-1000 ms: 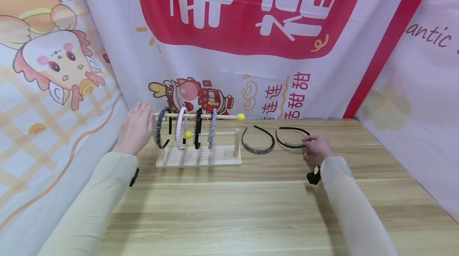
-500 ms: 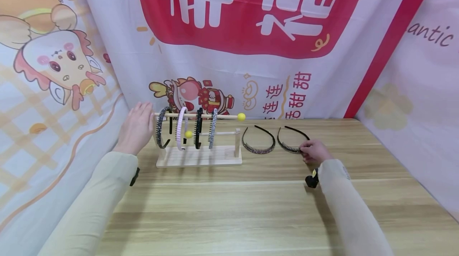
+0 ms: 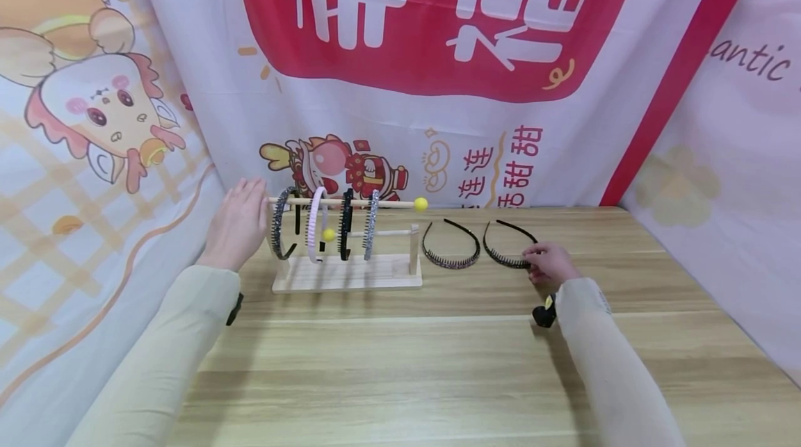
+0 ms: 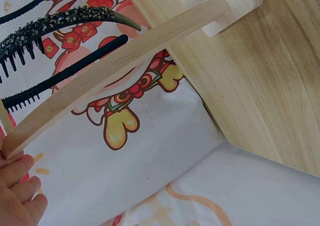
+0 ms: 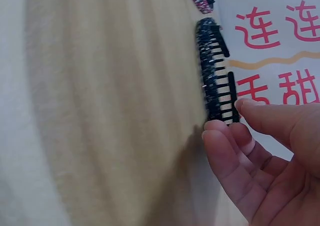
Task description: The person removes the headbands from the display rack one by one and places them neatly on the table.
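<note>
My left hand [image 3: 236,224] rests on the upper left end of a wooden headband rack [image 3: 347,281], its fingers straight. In the left wrist view its fingers [image 4: 22,186] touch the top of the wooden post [image 4: 115,64]; its thumb is hidden. Hanging on the rack's upper rod are a dark glittery headband [image 3: 277,228], a pink one [image 3: 311,231], a black one [image 3: 344,228] and a silver one [image 3: 370,224]. My right hand [image 3: 551,263] pinches the right side of a black toothed headband [image 5: 209,76] lying on the table, between thumb and fingers.
Another toothed headband [image 3: 453,264] lies on the wooden table [image 3: 388,363] between the rack and my right hand. Yellow balls [image 3: 421,204] cap the rack's rods. Printed cloth [image 3: 388,113] hangs behind the table and along both sides.
Since a second ago the black headband has turned on the table, its near side shifting slightly in my right hand. Over the last half second almost nothing moves; my left hand stays put.
</note>
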`<state>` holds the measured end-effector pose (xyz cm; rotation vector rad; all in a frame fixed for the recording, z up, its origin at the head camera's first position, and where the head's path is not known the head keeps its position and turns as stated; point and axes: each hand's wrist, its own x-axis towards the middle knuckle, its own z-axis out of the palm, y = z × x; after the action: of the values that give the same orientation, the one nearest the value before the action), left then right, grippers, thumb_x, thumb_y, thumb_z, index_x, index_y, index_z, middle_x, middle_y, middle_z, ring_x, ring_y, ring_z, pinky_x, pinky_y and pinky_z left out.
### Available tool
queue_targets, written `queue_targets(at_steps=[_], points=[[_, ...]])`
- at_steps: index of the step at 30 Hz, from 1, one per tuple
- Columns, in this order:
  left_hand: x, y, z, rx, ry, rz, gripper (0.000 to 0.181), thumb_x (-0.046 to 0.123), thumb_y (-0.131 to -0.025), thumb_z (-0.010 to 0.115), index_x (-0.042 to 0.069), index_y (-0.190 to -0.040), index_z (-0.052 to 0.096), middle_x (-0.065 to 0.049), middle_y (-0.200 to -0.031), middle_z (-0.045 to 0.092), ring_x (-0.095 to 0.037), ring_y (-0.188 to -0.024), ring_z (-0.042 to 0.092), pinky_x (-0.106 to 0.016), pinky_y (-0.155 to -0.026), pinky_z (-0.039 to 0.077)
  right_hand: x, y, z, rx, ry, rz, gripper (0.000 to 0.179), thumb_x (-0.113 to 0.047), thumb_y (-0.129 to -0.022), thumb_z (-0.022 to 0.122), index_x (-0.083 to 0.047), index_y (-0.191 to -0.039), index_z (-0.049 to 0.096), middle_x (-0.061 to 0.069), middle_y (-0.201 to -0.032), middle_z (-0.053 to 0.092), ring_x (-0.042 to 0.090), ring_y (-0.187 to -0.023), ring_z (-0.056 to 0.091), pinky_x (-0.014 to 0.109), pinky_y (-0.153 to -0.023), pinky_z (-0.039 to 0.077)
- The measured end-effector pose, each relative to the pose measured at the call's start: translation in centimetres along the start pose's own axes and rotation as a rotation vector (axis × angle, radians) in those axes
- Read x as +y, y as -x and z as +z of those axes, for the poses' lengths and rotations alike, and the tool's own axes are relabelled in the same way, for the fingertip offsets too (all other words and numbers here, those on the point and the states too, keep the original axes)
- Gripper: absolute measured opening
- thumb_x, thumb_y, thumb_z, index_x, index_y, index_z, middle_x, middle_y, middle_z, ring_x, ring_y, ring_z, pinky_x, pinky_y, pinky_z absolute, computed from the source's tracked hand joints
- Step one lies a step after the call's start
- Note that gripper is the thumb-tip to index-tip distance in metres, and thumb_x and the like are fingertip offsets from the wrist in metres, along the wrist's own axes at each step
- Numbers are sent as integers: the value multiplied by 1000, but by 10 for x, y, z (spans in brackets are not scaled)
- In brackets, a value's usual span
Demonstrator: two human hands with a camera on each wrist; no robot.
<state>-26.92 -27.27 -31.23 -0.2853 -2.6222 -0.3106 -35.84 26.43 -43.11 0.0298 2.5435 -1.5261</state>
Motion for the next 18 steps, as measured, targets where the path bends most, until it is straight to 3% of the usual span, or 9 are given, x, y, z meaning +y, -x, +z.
queue_targets(at_steps=[5, 9, 18], points=[[1, 0, -1, -8, 1, -8, 45, 16, -101, 28, -11, -136, 31, -29, -141, 28, -43, -132, 19, -43, -112, 4, -14, 0, -4, 29, 61, -77, 33, -4, -93, 48, 15, -120, 47, 22, -83, 57, 16, -56, 60, 29, -53, 55], [1, 0, -1, -14, 1, -13, 45, 17, -101, 28, -10, -137, 30, -28, -142, 27, -42, -132, 18, -43, -112, 4, -29, -2, -7, 35, 79, -94, 34, -7, -94, 49, 12, -122, 47, 27, -95, 55, 18, -61, 62, 34, -60, 57], [1, 1, -2, -27, -8, -12, 45, 17, -101, 28, -11, -137, 29, -29, -142, 26, -43, -132, 18, -44, -112, 4, -69, -6, -14, -2, 62, -142, 37, -10, -95, 48, 9, -128, 45, 17, -89, 54, 24, -66, 62, 41, -70, 56]])
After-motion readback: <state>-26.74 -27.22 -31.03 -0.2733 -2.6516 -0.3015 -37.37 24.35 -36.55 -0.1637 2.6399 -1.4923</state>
